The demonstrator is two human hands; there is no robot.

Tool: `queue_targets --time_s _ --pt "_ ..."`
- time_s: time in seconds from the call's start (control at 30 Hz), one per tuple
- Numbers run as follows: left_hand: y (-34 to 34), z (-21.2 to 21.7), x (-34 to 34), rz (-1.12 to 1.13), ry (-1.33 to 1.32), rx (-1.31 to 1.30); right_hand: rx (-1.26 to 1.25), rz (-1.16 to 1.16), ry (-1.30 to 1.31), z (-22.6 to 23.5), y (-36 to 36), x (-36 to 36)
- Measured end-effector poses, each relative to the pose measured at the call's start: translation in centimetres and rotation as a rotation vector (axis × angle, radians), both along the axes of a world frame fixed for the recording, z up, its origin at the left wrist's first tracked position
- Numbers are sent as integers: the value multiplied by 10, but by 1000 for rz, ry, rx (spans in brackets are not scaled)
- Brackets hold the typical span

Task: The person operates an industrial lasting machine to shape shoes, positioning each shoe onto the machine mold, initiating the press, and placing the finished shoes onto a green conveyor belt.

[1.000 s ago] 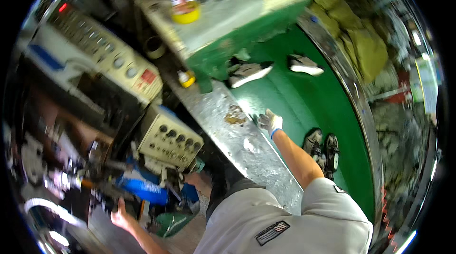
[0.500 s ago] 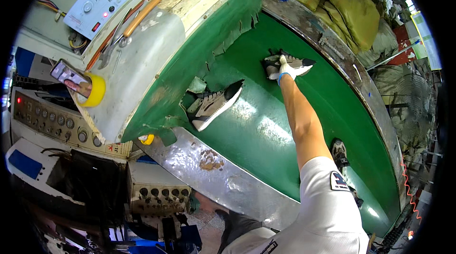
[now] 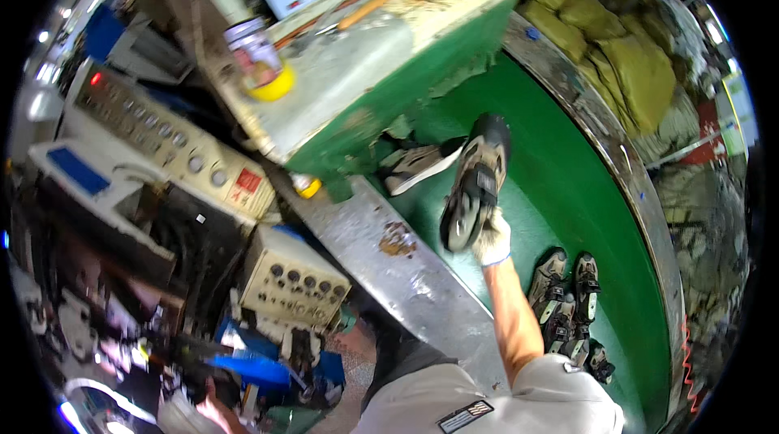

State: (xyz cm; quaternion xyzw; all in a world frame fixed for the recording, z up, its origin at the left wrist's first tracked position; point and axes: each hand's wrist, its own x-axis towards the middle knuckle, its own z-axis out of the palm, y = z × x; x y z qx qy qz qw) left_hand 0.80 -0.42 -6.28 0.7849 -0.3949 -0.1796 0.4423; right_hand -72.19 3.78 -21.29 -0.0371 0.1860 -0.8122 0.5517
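My right hand (image 3: 492,238), in a white glove, is closed around a grey-brown and black shoe (image 3: 485,154), lifted over the green-lined surface (image 3: 560,182). Just left of it, another grey-brown shoe (image 3: 415,168) with a white sole lies by the torn green edge. Several more shoes (image 3: 561,292) sit grouped at the right, beyond my forearm. At the lower left edge is a blurred, bare hand shape (image 3: 215,411), which may be my left hand; its fingers are smeared.
On the pale counter lie a hammer (image 3: 377,6) and a phone (image 3: 253,51) by a yellow roll (image 3: 272,85). A metal rim (image 3: 373,227) borders the green surface. Control panels (image 3: 296,280) stand at left. Olive sacks (image 3: 633,85) pile up beyond the far rim.
My right hand has drawn back toward me, raising the shoe from the far part of the green surface. The view has swung left, and more of the right-hand shoes show.
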Motion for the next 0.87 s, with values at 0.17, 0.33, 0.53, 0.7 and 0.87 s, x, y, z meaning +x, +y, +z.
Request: queue_targets --time_s 0.17,0.33,0.53,0.7,0.87 --pt "6 8 10 -36 57 -117 59 417 -104 99 -32 169" --pt "46 76 6 -382 -55 354 189 682 370 157 -48 289" --pt "23 53 0 -322 704 61 142 965 443 202 -56 434" --pt "-20 35 23 -422 1060 -82 190 1070 518 176 -77 491" --pt "-26 11 66 -240 956 -79 184 1031 735 183 -94 541"
